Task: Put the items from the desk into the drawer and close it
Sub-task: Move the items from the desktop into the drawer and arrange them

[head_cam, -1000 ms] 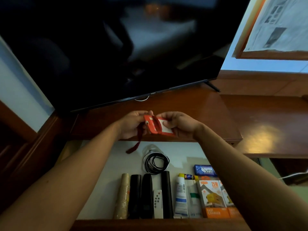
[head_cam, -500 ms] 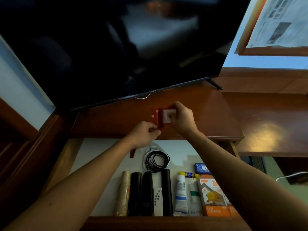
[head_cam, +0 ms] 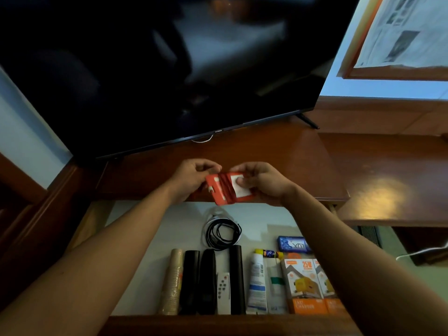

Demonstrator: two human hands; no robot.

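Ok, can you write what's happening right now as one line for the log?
step: stowing | left hand + right hand: both hold red tag above open drawer | desk: nothing else seen | drawer: not closed

The drawer (head_cam: 135,229) stood open, its back-left part bare and free to enter. A coiled cable (head_cam: 221,232) lay mid-drawer; remotes (head_cam: 208,282), tubes (head_cam: 257,282) and charger boxes (head_cam: 305,284) crowded the front edge. A television (head_cam: 169,81) blocked the worktop's (head_cam: 278,151) rear edge.
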